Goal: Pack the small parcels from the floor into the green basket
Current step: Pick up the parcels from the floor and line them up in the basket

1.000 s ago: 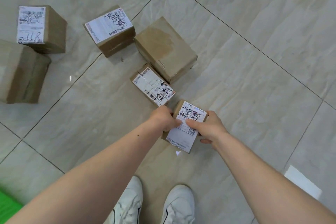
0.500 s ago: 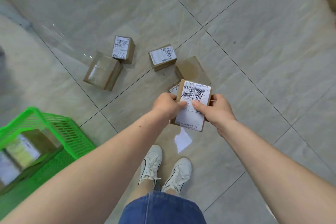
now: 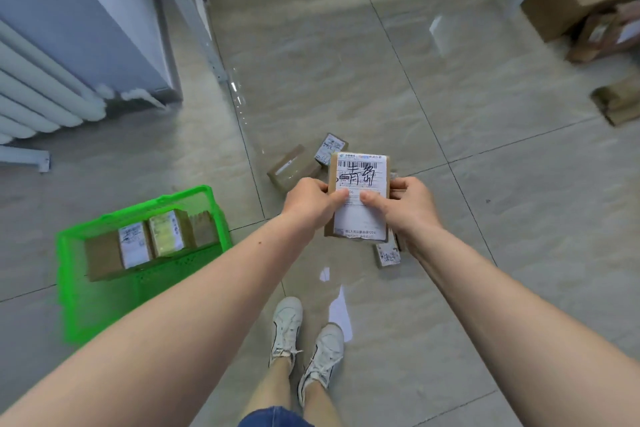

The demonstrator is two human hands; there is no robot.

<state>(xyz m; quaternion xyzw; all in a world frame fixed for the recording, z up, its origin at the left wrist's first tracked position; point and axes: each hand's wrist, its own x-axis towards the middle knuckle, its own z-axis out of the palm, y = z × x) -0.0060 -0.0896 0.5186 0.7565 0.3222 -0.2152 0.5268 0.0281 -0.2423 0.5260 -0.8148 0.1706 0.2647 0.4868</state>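
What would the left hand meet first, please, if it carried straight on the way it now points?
Probably nothing beyond the parcel the left hand already grips; past it, the right hand on the opposite edge, though depth is unclear.

I hold a small labelled parcel [image 3: 358, 196] up in front of me, my left hand [image 3: 309, 202] and right hand [image 3: 403, 206] gripping its two sides with both thumbs pressed on the white label. The green basket [image 3: 138, 291] sits on the tiled floor [image 3: 485, 253] to my left, with parcels in it. More small parcels [image 3: 294, 168] lie on the floor beyond my hands, above my white sneakers [image 3: 304, 343].
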